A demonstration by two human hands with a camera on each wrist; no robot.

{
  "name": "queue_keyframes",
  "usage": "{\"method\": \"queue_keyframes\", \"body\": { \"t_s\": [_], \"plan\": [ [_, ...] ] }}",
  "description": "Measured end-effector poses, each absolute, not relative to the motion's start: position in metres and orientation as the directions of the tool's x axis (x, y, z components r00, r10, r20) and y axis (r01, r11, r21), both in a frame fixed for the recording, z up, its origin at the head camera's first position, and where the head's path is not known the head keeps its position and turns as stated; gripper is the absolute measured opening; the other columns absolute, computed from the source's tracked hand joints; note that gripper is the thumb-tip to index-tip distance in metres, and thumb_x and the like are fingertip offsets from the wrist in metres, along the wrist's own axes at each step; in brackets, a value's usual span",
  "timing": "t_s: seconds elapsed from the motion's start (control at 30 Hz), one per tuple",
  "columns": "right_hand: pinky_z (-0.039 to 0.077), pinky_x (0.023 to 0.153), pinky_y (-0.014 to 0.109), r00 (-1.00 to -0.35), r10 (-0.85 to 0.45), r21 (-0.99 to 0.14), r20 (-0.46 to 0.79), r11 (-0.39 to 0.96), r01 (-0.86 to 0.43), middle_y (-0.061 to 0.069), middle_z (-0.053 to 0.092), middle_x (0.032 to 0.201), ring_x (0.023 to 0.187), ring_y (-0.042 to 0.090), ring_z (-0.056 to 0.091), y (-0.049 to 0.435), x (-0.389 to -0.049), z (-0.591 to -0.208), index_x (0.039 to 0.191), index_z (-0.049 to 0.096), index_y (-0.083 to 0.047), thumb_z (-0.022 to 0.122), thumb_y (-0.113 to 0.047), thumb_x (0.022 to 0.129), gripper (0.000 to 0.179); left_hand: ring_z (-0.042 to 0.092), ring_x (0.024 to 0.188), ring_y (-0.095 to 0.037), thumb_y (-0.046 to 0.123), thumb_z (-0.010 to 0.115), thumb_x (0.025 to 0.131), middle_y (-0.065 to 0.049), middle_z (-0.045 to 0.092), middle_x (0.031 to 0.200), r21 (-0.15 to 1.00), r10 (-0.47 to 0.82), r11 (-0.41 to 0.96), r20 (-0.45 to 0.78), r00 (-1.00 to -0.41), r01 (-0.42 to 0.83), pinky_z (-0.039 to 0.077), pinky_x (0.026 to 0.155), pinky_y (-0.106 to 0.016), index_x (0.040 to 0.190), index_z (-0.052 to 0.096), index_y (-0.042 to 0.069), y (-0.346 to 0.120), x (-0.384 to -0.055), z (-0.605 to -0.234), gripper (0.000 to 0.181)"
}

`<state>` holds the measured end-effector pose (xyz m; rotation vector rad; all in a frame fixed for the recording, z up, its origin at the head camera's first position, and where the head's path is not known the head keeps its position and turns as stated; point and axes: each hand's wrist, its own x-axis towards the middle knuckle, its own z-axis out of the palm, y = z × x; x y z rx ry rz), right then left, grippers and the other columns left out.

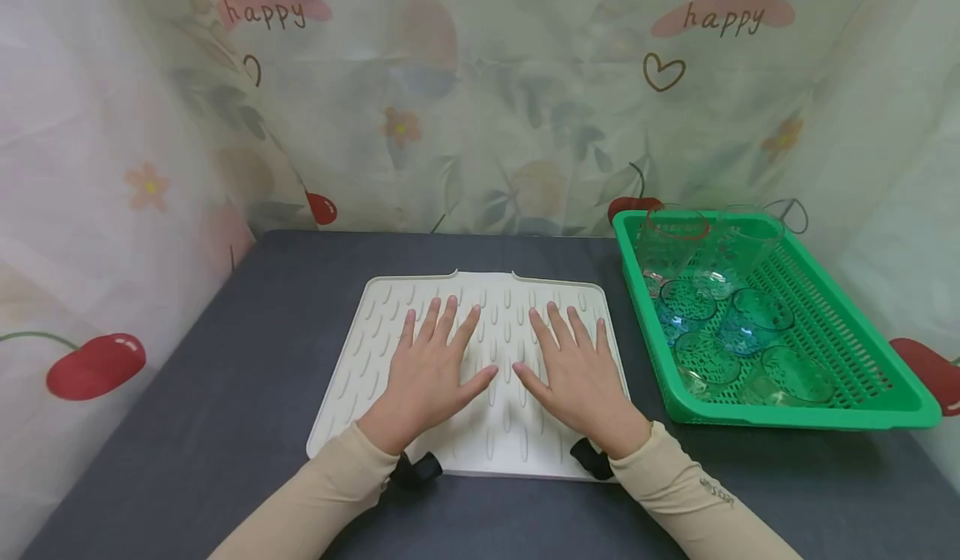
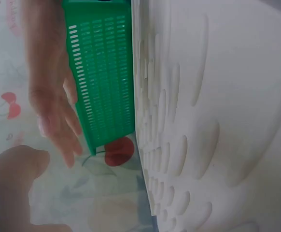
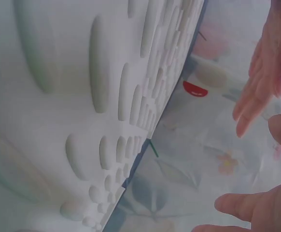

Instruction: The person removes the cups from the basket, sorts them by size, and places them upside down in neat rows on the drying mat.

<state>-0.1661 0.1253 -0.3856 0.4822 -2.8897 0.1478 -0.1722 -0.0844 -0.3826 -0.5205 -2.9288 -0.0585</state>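
Both hands hover palm down above a white ridged draining mat (image 1: 487, 452), seen large in both wrist views. My left hand (image 1: 429, 372) spreads straight fingers over the mat's left half and holds nothing. Over the right half, my right hand (image 1: 581, 377) is spread the same way, thumb pointing toward the other thumb. In the wrist views a gap shows between the hands and the mat. To the right stands a green plastic basket (image 1: 892, 352) holding several clear glasses, among them a red-rimmed glass (image 1: 671, 247), a glass mug (image 1: 742, 247) and a blue-tinted glass (image 1: 753, 322).
A dark grey tabletop (image 1: 225, 377) lies under the mat and basket. Printed curtains (image 1: 480, 110) with cherries and flowers hang behind the table and at both sides. The basket's left rim stands close to the mat's right edge.
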Motion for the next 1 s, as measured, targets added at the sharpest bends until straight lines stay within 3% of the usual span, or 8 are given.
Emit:
{"method": "queue_keyframes", "body": {
  "t_s": [0.23,0.47,0.6,0.7,0.8,1.0],
  "plan": [
    [0.022,0.110,0.067,-0.928,-0.323,-0.088,0.183,0.935,-0.343,0.019,0.038,0.152,0.140,0.042,0.034,0.126,-0.166,-0.385,0.150,0.035,-0.010,0.045,-0.060,0.094,0.076,0.017,0.148,-0.034,0.066,0.039,0.093,-0.014,0.023,0.159,0.018,0.342,0.937,0.165,-0.925,0.350,0.011,0.118,-0.056,0.154,0.028,0.021,-0.084,-0.171,-0.382,0.077],
    [0.035,0.106,0.060,-0.926,-0.356,-0.086,0.123,0.926,-0.367,0.020,0.047,0.145,0.133,0.040,0.045,0.128,-0.166,-0.378,0.143,0.046,-0.006,0.049,-0.053,0.096,0.067,0.024,0.146,-0.035,0.055,0.042,0.097,-0.014,0.039,0.152,0.027,0.359,0.930,0.151,-0.921,0.367,0.013,0.118,-0.055,0.147,0.044,0.019,-0.085,-0.168,-0.378,0.061],
    [0.047,0.098,0.050,-0.929,-0.353,-0.084,0.111,0.928,-0.363,0.017,0.058,0.134,0.121,0.033,0.057,0.130,-0.162,-0.370,0.137,0.053,-0.005,0.056,-0.044,0.095,0.057,0.037,0.140,-0.036,0.053,0.043,0.098,-0.012,0.053,0.141,0.046,0.372,0.923,0.144,-0.917,0.382,0.019,0.116,-0.056,0.140,0.053,0.017,-0.085,-0.165,-0.372,0.057],
    [0.055,0.083,0.044,-0.934,-0.336,-0.109,0.117,0.931,-0.349,0.013,0.066,0.123,0.107,0.028,0.066,0.133,-0.157,-0.365,0.131,0.058,-0.008,0.061,-0.039,0.094,0.049,0.051,0.129,-0.033,0.052,0.045,0.098,-0.010,0.063,0.130,0.080,0.374,0.919,0.141,-0.917,0.387,0.023,0.115,-0.056,0.135,0.057,0.015,-0.087,-0.163,-0.366,0.054],
    [0.056,0.068,0.039,-0.936,-0.322,-0.134,0.145,0.930,-0.341,0.010,0.069,0.117,0.098,0.024,0.069,0.137,-0.152,-0.360,0.128,0.062,-0.011,0.062,-0.037,0.093,0.043,0.060,0.119,-0.028,0.049,0.049,0.097,-0.009,0.067,0.122,0.109,0.363,0.919,0.140,-0.921,0.379,0.027,0.113,-0.055,0.133,0.059,0.014,-0.091,-0.162,-0.361,0.051],
    [0.056,0.069,0.038,-0.911,-0.317,-0.187,0.263,0.910,-0.370,0.006,0.070,0.118,0.103,0.022,0.068,0.148,-0.140,-0.346,0.124,0.065,-0.014,0.063,-0.032,0.094,0.036,0.067,0.107,-0.025,0.043,0.056,0.095,-0.008,0.070,0.118,0.135,0.330,0.925,0.173,-0.928,0.354,0.042,0.105,-0.049,0.130,0.061,0.013,-0.102,-0.160,-0.352,0.046]
  ]
}}
